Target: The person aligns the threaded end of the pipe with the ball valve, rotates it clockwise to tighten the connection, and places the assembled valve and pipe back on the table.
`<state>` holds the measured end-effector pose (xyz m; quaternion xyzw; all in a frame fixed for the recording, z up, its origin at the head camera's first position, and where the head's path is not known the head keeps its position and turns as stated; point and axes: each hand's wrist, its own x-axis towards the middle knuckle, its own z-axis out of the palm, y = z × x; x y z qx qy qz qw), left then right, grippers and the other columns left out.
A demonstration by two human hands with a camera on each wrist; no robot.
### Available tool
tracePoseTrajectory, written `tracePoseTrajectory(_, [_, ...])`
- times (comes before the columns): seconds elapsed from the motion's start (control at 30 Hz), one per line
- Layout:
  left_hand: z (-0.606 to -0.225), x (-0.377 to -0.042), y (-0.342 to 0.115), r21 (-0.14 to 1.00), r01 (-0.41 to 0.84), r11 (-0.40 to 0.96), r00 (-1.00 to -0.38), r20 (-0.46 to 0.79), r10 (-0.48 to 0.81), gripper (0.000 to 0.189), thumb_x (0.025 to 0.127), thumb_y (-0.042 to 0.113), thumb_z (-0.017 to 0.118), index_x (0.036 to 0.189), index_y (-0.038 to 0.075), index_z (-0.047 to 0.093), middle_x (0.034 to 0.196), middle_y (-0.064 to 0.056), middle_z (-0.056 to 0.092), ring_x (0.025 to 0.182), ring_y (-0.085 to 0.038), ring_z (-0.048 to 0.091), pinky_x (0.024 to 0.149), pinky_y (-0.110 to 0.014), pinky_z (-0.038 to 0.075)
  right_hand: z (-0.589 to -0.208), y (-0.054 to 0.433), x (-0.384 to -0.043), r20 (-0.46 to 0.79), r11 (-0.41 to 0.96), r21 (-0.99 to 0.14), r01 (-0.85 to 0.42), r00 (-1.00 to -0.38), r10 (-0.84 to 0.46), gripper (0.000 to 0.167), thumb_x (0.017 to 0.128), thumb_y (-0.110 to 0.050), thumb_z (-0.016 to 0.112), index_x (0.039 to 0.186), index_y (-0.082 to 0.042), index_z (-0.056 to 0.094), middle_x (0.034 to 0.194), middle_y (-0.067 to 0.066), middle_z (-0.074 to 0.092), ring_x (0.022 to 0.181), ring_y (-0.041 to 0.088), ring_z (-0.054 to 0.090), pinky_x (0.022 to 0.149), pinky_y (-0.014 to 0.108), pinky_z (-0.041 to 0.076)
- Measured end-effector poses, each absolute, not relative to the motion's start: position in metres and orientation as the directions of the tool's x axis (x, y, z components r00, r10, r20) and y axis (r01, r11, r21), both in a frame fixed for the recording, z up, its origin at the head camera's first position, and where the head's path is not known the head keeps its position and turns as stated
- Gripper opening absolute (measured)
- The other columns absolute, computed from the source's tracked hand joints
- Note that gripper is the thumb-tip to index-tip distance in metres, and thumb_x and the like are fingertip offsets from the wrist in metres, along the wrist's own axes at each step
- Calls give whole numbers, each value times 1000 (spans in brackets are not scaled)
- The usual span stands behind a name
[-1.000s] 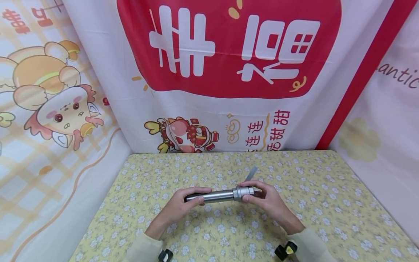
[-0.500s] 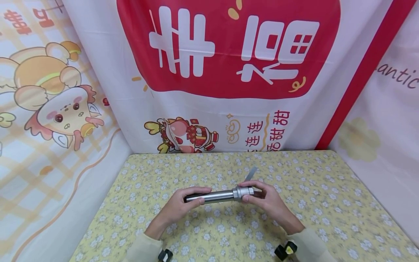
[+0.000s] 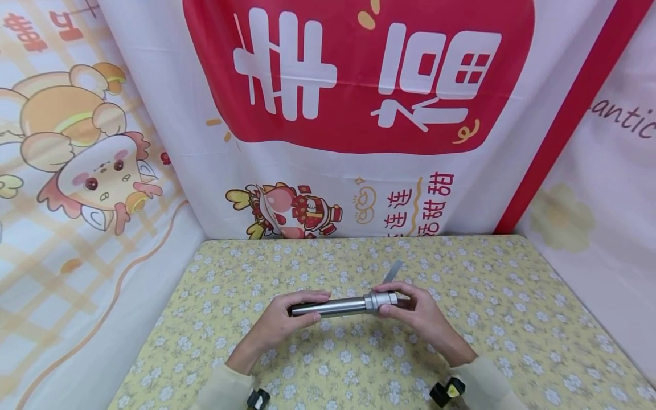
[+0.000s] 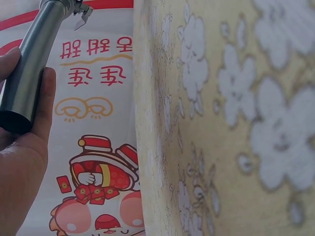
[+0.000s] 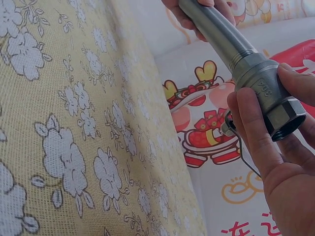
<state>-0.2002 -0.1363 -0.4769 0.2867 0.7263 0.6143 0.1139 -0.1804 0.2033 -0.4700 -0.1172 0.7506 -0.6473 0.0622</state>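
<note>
In the head view a smooth steel pipe (image 3: 344, 307) lies level between both hands, a little above the table. My left hand (image 3: 277, 320) grips its left end, thumb on the near side and fingers on the far side. At the pipe's right end is a steel ball valve (image 3: 380, 302), held by my right hand (image 3: 422, 314) between thumb and fingers. Its flat lever (image 3: 393, 271) sticks out away from me. A band of thread (image 5: 242, 57) shows where pipe meets valve in the right wrist view. The valve's outer mouth (image 5: 288, 129) is open and hollow.
A yellow flowered cloth (image 3: 328, 262) covers the table under the hands. Printed fabric walls stand behind (image 3: 359, 131) and on the left (image 3: 92, 228) and right (image 3: 589, 188). Dark wrist devices (image 3: 447, 392) sit at both cuffs.
The left thumb and fingers have shifted very slightly on the pipe. The right hand, the valve and its lever stay where they were.
</note>
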Motion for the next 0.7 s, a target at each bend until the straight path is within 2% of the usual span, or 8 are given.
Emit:
tracePoseTrajectory(0.13, [-477, -201, -136, 957, 274, 92, -810, 178, 559, 39, 104, 6, 74, 141, 19, 75, 153, -12, 66, 123, -24, 72, 93, -27, 63, -471, 204, -180, 64, 133, -986, -101, -964, -259, 41, 100, -21, 83, 138, -12, 72, 148, 21, 65, 111, 27, 78, 91, 39, 67])
tracePoseTrajectory(0.27, [-477, -201, -136, 954, 283, 102, -807, 179, 563, 39, 103, 8, 76, 141, 13, 74, 152, -10, 67, 123, -29, 72, 91, -28, 63, -471, 204, -180, 63, 135, -986, -101, -964, -259, 41, 100, -22, 83, 139, -12, 72, 148, 21, 64, 110, 27, 78, 91, 40, 67])
tracePoseTrajectory(0.37, [-478, -200, -136, 951, 290, 105, -808, 184, 559, 39, 102, 10, 78, 141, 14, 75, 151, -9, 68, 122, -32, 73, 90, -29, 64, -472, 204, -181, 61, 136, -986, -99, -964, -258, 41, 100, -22, 83, 139, -12, 72, 149, 21, 64, 111, 27, 78, 91, 39, 67])
tracePoseTrajectory(0.5, [-477, -199, -135, 950, 295, 100, -815, 195, 545, 40, 101, 8, 79, 138, 21, 76, 151, -7, 68, 123, -31, 73, 91, -29, 64, -472, 205, -181, 59, 133, -987, -96, -964, -258, 42, 100, -22, 83, 139, -12, 72, 148, 21, 64, 111, 27, 78, 92, 42, 67])
tracePoseTrajectory(0.7, [-477, -198, -134, 942, 324, 86, -810, 229, 540, 41, 101, 4, 77, 140, 15, 75, 150, -9, 69, 122, -29, 73, 93, -29, 64, -472, 204, -180, 70, 135, -985, -108, -963, -261, 42, 100, -21, 83, 139, -12, 72, 148, 21, 65, 111, 27, 78, 92, 42, 67])
